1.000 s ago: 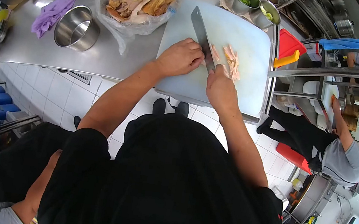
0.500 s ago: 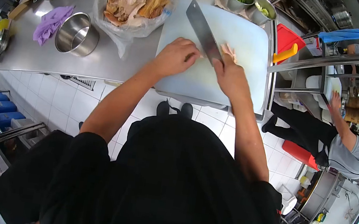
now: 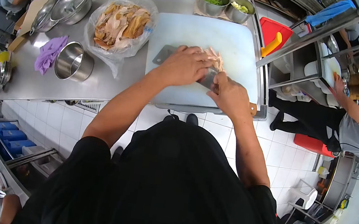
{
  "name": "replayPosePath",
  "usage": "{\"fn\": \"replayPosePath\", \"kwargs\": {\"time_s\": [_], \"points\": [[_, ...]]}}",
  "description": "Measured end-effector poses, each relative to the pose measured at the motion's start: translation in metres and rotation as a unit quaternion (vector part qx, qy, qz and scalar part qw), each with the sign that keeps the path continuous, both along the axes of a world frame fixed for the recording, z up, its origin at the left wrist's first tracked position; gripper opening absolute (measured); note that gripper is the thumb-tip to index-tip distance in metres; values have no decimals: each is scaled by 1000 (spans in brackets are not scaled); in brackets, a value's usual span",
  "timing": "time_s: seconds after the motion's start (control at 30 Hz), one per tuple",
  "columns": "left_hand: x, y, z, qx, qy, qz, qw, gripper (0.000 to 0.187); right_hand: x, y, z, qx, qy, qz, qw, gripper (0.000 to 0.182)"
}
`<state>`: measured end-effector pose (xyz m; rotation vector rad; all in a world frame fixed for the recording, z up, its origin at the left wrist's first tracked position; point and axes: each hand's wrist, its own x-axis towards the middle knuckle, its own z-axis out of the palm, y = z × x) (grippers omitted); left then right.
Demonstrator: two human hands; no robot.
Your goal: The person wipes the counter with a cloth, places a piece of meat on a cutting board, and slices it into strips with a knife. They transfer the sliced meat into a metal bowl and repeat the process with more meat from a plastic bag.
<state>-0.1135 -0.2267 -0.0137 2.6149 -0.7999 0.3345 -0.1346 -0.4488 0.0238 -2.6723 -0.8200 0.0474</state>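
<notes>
Gripping the knife [image 3: 207, 78] between thumb and fingers near the handle, the right hand [image 3: 233, 96] holds it low over the white cutting board [image 3: 201, 31]. The left hand [image 3: 185, 67] lies across the blade, fingers close together and reaching the meat strips [image 3: 215, 60] on the board; whether they pinch any, I cannot tell

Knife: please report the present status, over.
Right hand holding knife. Left hand over it, fingers near meat strips on board. Left hand hides middle of knife; contact there unclear.
</notes>
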Motion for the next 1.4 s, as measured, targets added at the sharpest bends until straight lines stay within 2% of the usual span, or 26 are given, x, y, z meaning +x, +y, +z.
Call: {"fn": "replayPosePath", "kwargs": {"time_s": [0.1,0.2,0.33,0.43,0.5,0.53,0.6,0.7,0.73,0.77,0.83,0.97,1.07,1.27,1.33,1.4], "points": [[27,9,10,-12,84,1,996,32,-15,-4,5,4,9,18,1000,38],[43,23,30,-92,92,-26,991,32,-34,1,14,28,67,5,997,27],[22,29,59,-321,28,90,942,33,-41,0,1,39,143,-56,987,28],[5,41,52,-362,20,123,924,32,-29,-21,-1,22,120,-113,986,26],[-3,49,26,-340,78,147,926,43,-23,-40,11,14,85,-125,988,24],[-4,50,9,-329,105,159,925,51,-25,-42,31,31,116,-164,979,26],[-8,41,-28,-206,88,177,958,79,-23,-67,18,118,83,-191,971,27],[-21,6,-34,3,111,208,972,115,-28,-91,7,133,50,-248,958,31],[-20,-7,-33,76,125,217,965,126,-31,-93,4,156,95,-285,941,32],[-16,-15,-37,29,107,206,972,126,-37,-95,2,178,140,-321,919,34],[0,-34,-32,14,105,193,975,122,-49,-100,-12,230,219,-378,870,39],[41,-59,-44,-54,59,149,985,107,-62,-94,-29,271,289,-421,816,40],[51,-65,-40,-107,64,89,988,91,-55,-80,-31,255,286,-402,831,41],[43,-89,-35,-195,-5,186,963,67,-26,-25,-36,209,264,-318,887,37],[50,-93,-48,-249,-59,231,939,58,-18,-8,-30,219,273,-283,893,36],[63,-87,-46,-355,-55,221,907,51,-13,5,-29,232,243,-264,904,31]]}}
